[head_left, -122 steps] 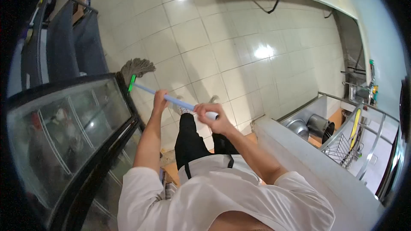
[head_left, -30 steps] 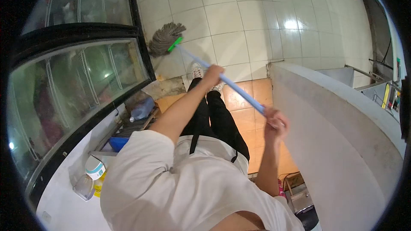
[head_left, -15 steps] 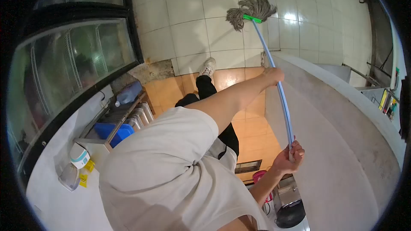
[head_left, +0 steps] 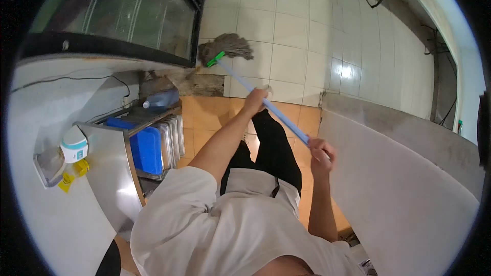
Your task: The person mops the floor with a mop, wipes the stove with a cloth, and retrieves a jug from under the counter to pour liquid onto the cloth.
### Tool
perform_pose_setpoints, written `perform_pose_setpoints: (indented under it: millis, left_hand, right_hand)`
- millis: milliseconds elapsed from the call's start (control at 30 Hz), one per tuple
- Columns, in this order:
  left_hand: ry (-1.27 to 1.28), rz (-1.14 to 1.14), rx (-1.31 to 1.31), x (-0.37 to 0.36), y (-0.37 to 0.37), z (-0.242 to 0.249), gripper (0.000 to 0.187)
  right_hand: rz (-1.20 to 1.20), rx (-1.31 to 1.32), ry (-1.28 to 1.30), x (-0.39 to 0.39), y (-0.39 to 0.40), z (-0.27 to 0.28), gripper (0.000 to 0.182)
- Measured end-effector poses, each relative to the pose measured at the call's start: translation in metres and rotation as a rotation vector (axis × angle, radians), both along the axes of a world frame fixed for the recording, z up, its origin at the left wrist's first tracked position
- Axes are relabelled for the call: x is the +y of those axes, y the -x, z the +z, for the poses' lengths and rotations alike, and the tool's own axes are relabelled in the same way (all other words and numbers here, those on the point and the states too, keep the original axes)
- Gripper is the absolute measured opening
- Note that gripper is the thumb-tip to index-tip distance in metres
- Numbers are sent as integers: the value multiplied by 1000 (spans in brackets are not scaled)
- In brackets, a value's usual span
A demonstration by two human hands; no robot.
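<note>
A mop with grey strands [head_left: 232, 46], a green clamp [head_left: 215, 60] and a light blue handle [head_left: 286, 120] slants across the view. Its head lies on the pale floor tiles, close to the base of the dark-framed glass door. My left hand [head_left: 255, 101] is closed round the lower part of the handle. Near the handle's upper end, my right hand [head_left: 321, 154] is wrapped round it. Both arms reach forward from a light shirt, above black trousers.
A metal rack [head_left: 135, 174] with a blue container [head_left: 147, 151] and upright trays stands at left, a bluish jug [head_left: 162, 99] behind it. The dark-framed glass door [head_left: 128, 15] rises upper left. A low white wall [head_left: 399, 163] runs along the right. Orange tiles [head_left: 204, 110] meet pale ones.
The mop head has swept left across the pale tiles to beside the glass door's base. Both hands have moved left with the handle, and the view has shifted.
</note>
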State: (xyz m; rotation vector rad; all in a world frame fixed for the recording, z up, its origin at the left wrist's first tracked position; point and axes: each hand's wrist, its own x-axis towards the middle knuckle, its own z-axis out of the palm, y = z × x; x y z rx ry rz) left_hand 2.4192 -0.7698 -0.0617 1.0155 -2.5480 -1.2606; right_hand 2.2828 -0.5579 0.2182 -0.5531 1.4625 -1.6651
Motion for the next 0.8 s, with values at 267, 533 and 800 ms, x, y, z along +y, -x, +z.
perform_pose_setpoints:
  millis: [267, 533, 800]
  left_hand:
    - [-164, -48, -72, 3, -39, 8, 12]
    - [34, -492, 73, 146, 131, -8, 9]
    - [-80, -868, 136, 349, 233, 23, 12]
  right_hand:
    - [-98, -91, 50, 10, -44, -1, 14]
    - [-649, 77, -34, 164, -4, 28, 14]
    - [-1046, 238, -267, 271, -21, 76, 22]
